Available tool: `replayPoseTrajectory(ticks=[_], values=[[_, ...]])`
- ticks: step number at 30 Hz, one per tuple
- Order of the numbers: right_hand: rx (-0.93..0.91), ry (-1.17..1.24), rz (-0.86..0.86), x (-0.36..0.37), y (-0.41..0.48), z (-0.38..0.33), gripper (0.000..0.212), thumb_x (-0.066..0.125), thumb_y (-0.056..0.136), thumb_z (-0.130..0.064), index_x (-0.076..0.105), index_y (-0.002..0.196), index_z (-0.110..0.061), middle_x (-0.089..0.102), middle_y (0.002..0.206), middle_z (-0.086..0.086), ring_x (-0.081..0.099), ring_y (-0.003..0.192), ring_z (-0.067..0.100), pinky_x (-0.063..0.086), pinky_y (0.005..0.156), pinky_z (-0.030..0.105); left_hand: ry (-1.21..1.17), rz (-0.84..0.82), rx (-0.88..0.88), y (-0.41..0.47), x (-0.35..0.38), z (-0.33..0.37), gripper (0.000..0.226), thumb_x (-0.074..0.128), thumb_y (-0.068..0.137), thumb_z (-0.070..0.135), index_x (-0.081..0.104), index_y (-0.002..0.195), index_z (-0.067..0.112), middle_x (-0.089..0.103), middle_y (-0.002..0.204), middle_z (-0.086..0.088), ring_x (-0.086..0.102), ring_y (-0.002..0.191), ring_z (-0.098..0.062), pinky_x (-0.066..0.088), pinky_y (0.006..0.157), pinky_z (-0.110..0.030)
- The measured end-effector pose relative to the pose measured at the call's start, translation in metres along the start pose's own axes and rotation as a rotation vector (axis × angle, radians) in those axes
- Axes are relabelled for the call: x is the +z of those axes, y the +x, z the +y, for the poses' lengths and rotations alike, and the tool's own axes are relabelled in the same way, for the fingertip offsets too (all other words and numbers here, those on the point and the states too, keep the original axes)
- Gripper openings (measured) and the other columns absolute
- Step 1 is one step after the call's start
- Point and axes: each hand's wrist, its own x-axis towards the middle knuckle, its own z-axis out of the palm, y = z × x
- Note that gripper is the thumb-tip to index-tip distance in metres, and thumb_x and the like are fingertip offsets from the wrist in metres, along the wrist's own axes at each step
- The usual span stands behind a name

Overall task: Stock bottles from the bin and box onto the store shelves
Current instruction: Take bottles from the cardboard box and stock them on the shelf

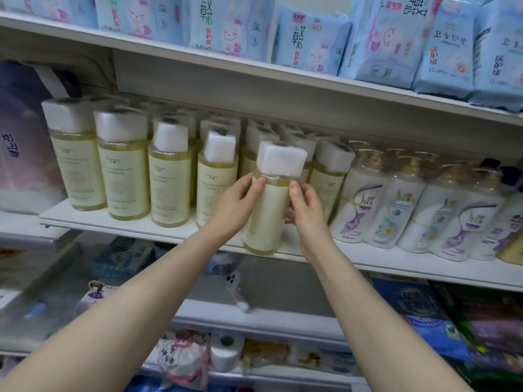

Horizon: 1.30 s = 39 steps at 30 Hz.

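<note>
Bottle (268,210) is gripped by left hand (240,199) & right hand (305,210) (fingers curled round it), held upright at front edge of shelf (396,267), other bottles (218,176) just beside & behind.

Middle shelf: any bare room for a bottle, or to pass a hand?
Bare strip along the front of the middle shelf, before the yellow bottles. Small gap between the held bottle and the white bottles, partly filled by the right hand; the left hand fills the other side. Rows behind are packed.
</note>
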Motion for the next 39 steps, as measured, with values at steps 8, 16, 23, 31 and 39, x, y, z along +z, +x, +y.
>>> replayPoseTrajectory(ticks=[8, 16, 23, 31, 39], values=[[-0.103, -0.365, 0.095, -0.002, -0.040, 0.036, 0.040, 0.063, 0.094, -0.038, 0.050, 0.130, -0.028, 0.060, 0.122, -0.001, 0.059, 0.106, 0.010, 0.053, 0.093, 0.036, -0.111, -0.033, -0.143, -0.007, 0.014, -0.013, 0.050, 0.038, 0.095, 0.062, 0.059, 0.117, 0.023, 0.068, 0.107, 0.009, 0.062, 0.095, -0.007, 0.044, 0.079, -0.029], [0.001, -0.319, -0.138, -0.004, -0.037, 0.024, 0.081, 0.063, 0.073, -0.068, 0.046, 0.144, -0.034, 0.058, 0.137, -0.013, 0.057, 0.121, 0.002, 0.050, 0.104, 0.036, -0.090, -0.028, -0.063, -0.023, 0.010, -0.019, 0.045, 0.035, 0.101, 0.054, 0.053, 0.132, 0.027, 0.064, 0.124, 0.012, 0.059, 0.116, -0.004, 0.048, 0.098, -0.033], [0.002, -0.365, -0.197, 0.004, -0.023, 0.028, 0.087, 0.085, 0.070, -0.043, 0.040, 0.143, -0.027, 0.061, 0.133, -0.010, 0.059, 0.119, 0.004, 0.051, 0.103, 0.038, -0.017, -0.009, 0.026, -0.048, 0.001, -0.015, 0.041, 0.034, 0.107, 0.036, 0.041, 0.147, 0.029, 0.050, 0.143, 0.018, 0.042, 0.132, 0.007, 0.034, 0.113, -0.025], [-0.035, -0.373, -0.066, 0.001, -0.019, 0.035, 0.067, 0.087, 0.073, -0.029, 0.043, 0.124, -0.028, 0.060, 0.124, -0.008, 0.059, 0.105, -0.001, 0.050, 0.090, 0.020, 0.117, 0.031, -0.002, -0.062, 0.000, -0.025, 0.046, 0.046, 0.103, 0.024, 0.035, 0.146, 0.035, 0.046, 0.143, 0.020, 0.043, 0.126, 0.014, 0.035, 0.107, -0.013], [-0.037, -0.439, 0.000, 0.005, -0.013, 0.035, 0.062, 0.085, 0.076, -0.027, 0.053, 0.129, -0.021, 0.066, 0.111, -0.009, 0.061, 0.096, 0.000, 0.046, 0.080, 0.011, 0.114, -0.024, -0.075, -0.056, 0.003, -0.036, 0.056, 0.046, 0.103, 0.029, 0.024, 0.155, 0.027, 0.044, 0.151, 0.007, 0.039, 0.137, -0.002, 0.032, 0.114, -0.024]])
